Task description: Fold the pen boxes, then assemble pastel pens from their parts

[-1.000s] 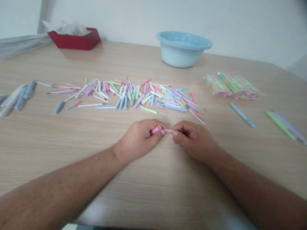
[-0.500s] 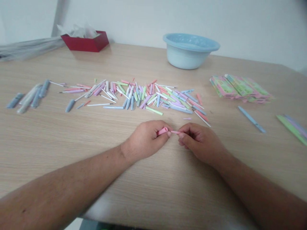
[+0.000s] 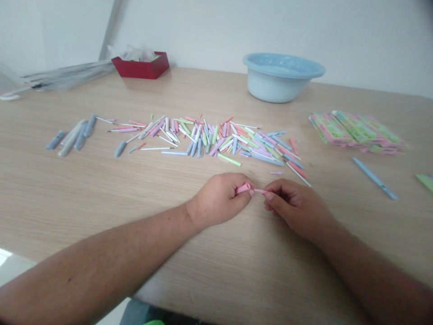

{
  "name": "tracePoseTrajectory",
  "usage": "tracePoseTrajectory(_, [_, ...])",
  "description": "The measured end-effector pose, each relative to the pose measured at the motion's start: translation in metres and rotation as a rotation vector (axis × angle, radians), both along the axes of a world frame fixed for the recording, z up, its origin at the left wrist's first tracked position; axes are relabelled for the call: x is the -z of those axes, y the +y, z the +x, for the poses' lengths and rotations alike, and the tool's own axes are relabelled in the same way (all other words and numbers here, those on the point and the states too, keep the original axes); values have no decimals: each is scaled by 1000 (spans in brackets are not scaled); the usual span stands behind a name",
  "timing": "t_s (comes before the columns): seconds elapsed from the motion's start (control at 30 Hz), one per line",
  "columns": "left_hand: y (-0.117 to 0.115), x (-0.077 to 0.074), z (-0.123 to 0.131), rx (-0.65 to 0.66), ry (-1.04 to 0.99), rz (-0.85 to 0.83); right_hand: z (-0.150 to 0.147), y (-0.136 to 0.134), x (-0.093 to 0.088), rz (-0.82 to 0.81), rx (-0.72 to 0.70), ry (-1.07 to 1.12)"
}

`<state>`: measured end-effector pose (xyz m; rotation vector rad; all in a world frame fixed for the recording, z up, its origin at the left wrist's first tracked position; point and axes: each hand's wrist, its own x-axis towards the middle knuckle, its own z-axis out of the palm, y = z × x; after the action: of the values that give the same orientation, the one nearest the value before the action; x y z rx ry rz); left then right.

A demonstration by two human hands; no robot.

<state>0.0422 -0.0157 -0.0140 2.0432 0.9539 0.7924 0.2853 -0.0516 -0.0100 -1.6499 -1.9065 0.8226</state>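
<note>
My left hand [image 3: 219,198] is closed around a pink tube [image 3: 242,188], whose open end faces right. A thin pink piece [image 3: 260,191] stretches between the two hands; my right hand [image 3: 292,203] pinches its right end, and its left end meets my left fingertips. Beyond the hands lies a long spread of pastel pen parts [image 3: 216,140] in pink, green, blue, purple and white. A small purple piece [image 3: 276,173] rests just past my right fingers.
A blue basin [image 3: 280,79] and a red box [image 3: 142,67] with clear plastic stand at the back. Stacked green and pink packets [image 3: 355,131] lie at right, near a blue pen [image 3: 374,178]. Blue and whitish pieces [image 3: 72,137] lie at left; an umbrella [image 3: 67,76] lies behind.
The whole view has shifted, so the table's contents and both hands appear further right. Both hands keep nearly the same hold on the pink pieces.
</note>
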Motion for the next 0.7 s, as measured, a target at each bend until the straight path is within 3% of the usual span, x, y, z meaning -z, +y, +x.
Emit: tracePoseTrajectory(0.7, [3,5,3,20,65,-5,12,2,9,-18,-3,-77])
